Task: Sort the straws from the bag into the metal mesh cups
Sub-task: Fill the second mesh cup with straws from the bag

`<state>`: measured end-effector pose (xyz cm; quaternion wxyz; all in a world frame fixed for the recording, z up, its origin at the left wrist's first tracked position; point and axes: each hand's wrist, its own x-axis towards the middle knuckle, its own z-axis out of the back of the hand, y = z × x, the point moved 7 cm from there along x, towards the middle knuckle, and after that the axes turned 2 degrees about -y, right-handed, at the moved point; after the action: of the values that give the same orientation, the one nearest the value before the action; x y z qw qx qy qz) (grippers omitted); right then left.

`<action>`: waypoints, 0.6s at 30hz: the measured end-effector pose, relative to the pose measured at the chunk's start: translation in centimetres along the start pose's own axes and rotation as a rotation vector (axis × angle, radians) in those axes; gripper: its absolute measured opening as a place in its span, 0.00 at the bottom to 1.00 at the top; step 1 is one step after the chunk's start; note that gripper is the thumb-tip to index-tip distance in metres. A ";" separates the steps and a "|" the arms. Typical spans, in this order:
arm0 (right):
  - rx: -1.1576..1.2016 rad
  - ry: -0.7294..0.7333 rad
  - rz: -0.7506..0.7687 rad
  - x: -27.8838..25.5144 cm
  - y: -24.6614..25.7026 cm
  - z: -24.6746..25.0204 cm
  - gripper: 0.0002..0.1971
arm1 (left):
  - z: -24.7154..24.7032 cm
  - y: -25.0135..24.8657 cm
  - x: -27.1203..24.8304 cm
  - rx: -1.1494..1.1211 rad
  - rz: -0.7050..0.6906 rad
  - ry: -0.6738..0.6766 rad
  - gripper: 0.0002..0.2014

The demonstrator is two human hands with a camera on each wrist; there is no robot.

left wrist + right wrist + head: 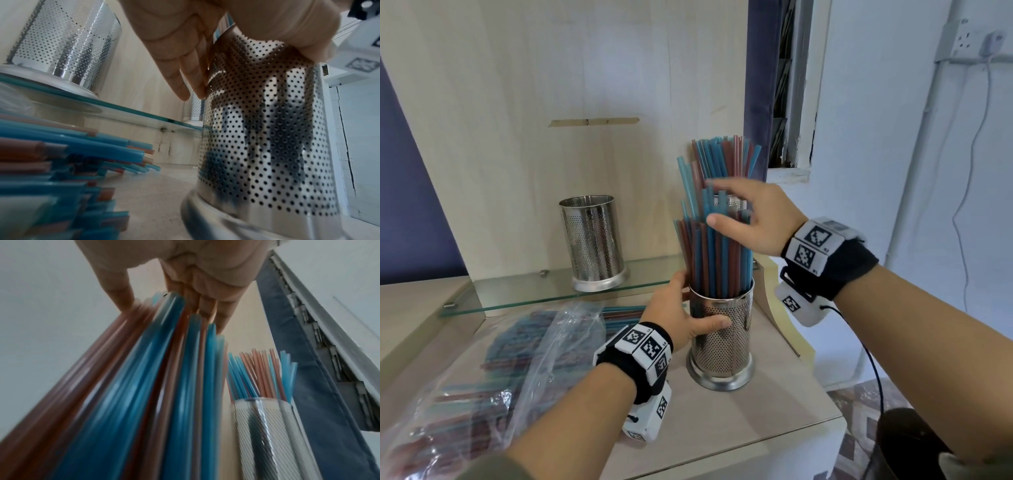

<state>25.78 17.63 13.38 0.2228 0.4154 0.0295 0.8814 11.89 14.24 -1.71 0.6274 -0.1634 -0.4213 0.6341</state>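
Observation:
A perforated metal cup (720, 339) stands on the wooden counter, packed with blue and red straws (714, 253). My left hand (697, 306) grips its upper wall, thumb in front and fingers behind; the left wrist view shows the same hand (195, 65) against the cup (267, 129). My right hand (722, 202) is flat and open over the straw tops, its fingers touching them; in the right wrist view that hand (174, 296) meets the straws (164, 386). A clear plastic bag (482, 370) of more straws lies at the left.
On the glass shelf (534, 291) stand an empty mesh cup (592, 240) and, behind the near straws, a second cup (263, 426) filled with straws (722, 157). Loose straw ends (72, 154) spill from the bag. The counter's edge (825, 421) runs close at the right.

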 end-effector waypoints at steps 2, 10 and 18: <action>0.032 -0.035 0.029 1.2 0.9 0.9 0.37 | 0.0 0.1 0.0 -0.008 0.007 0.000 0.53; -0.344 0.310 0.136 5.2 2.7 -2.2 0.34 | 0.0 0.2 0.0 0.001 0.011 -0.002 0.51; -0.249 0.261 0.036 -1.1 1.2 -1.9 0.30 | 0.0 -0.1 -0.1 -0.013 -0.010 -0.002 0.51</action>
<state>24.51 16.34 11.67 0.2509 0.2669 -0.0587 0.9287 11.96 14.12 -1.62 0.6292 -0.1648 -0.4266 0.6285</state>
